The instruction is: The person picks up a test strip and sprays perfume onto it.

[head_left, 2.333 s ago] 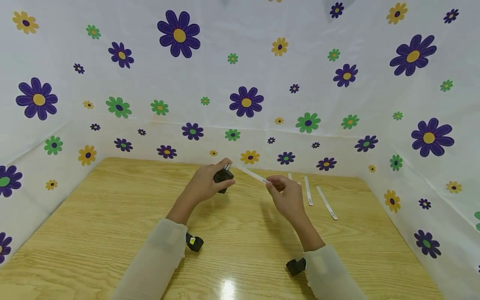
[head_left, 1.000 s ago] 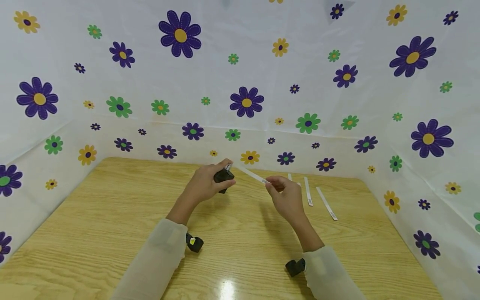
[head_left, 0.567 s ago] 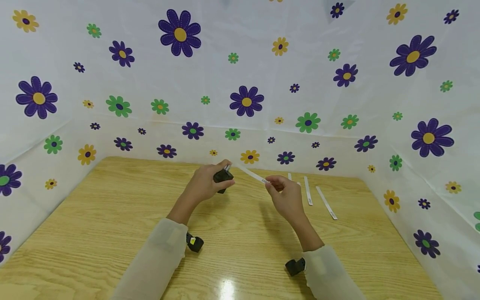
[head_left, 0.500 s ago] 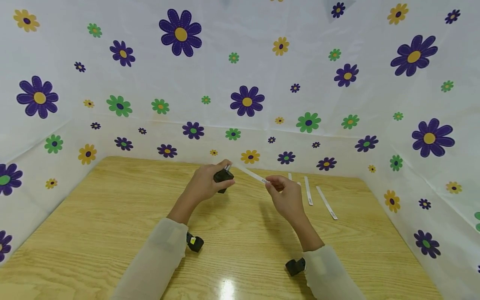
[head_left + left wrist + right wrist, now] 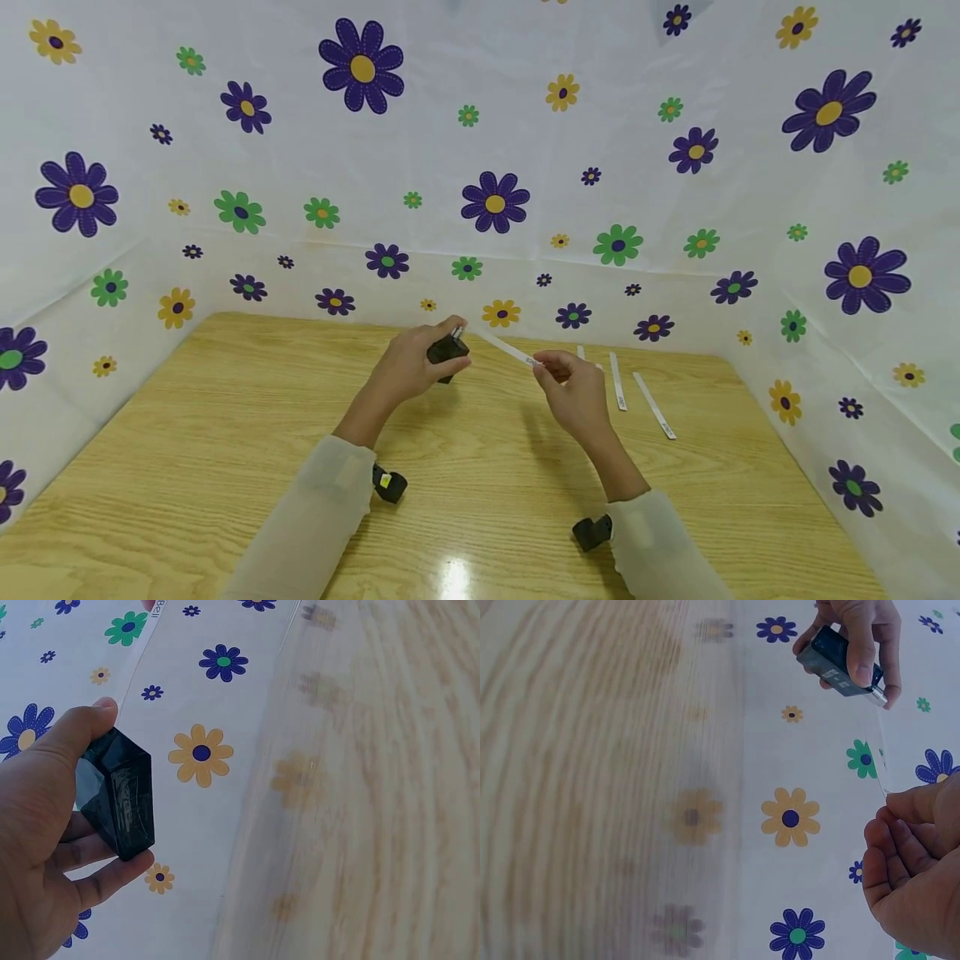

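Observation:
My left hand (image 5: 405, 364) grips a dark, faceted perfume bottle (image 5: 442, 352) above the back of the table, its index finger on the silver spray nozzle (image 5: 456, 333). The left wrist view shows the bottle's angular glass base between thumb and fingers. To its right, my right hand (image 5: 576, 398) pinches the printed end of a white paper test strip (image 5: 504, 345) between thumb and fingertips. The strip's other end points up and left, close to the nozzle. Seen from the right wrist, the strip (image 5: 879, 769) is nearly edge-on and thin.
Two more white test strips (image 5: 617, 382) lie on the wooden table (image 5: 465, 467) right of my right hand; behind the hand others are partly hidden. A white cloth (image 5: 420, 150) with printed flowers rises along the back and both sides. Black wrist cameras (image 5: 390, 485) sit on both forearms.

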`<action>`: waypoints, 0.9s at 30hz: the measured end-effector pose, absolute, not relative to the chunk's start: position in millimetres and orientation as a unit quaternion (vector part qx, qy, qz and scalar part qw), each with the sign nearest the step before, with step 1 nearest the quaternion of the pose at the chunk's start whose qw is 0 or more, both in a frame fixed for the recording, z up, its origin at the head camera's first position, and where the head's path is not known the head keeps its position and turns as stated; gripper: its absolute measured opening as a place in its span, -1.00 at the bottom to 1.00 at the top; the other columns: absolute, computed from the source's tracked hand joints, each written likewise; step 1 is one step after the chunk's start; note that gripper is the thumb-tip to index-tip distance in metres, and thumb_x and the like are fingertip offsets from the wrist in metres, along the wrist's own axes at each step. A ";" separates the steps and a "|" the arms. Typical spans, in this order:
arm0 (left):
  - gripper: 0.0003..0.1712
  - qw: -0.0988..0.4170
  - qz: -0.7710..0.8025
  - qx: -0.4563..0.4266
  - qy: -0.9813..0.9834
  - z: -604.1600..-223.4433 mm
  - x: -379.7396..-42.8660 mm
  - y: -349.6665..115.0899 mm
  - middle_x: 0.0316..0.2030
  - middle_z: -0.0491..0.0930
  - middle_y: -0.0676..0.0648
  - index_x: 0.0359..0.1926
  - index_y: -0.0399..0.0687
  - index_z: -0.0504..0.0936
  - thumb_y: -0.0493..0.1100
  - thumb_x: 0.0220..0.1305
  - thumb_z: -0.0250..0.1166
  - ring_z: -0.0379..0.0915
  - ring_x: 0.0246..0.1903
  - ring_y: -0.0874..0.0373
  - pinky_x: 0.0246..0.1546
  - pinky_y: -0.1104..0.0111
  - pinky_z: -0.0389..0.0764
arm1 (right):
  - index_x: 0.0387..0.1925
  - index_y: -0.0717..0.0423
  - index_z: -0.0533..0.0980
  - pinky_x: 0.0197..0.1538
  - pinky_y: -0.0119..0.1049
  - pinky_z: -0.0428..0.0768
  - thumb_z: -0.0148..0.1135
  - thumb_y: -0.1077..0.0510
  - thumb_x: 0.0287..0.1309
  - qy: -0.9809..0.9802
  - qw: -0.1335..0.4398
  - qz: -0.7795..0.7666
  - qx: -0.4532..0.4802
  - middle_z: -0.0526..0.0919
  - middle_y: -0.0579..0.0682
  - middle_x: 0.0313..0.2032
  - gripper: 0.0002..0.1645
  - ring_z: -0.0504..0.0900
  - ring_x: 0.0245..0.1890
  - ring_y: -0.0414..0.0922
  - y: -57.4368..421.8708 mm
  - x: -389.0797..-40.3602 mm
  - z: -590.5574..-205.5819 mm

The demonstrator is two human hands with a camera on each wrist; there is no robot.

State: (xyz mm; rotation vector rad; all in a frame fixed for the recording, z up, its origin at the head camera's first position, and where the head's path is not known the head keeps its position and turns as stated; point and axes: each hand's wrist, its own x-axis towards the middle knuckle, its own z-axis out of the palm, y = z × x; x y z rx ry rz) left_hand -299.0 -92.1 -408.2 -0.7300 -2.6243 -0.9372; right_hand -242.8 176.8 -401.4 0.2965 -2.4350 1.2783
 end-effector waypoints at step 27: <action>-0.28 0.151 -0.323 -0.272 -0.894 -410.8 -302.0 -93.1 0.08 0.68 -0.16 0.44 0.22 0.47 0.21 0.32 0.39 0.61 -0.13 -0.01 -0.17 0.11 0.61 | -0.08 0.29 0.69 -0.26 -0.30 0.61 0.32 0.27 0.35 -0.880 0.169 0.438 0.071 0.75 0.14 -0.29 -0.82 0.70 -0.30 0.01 191.6 -261.7 -414.2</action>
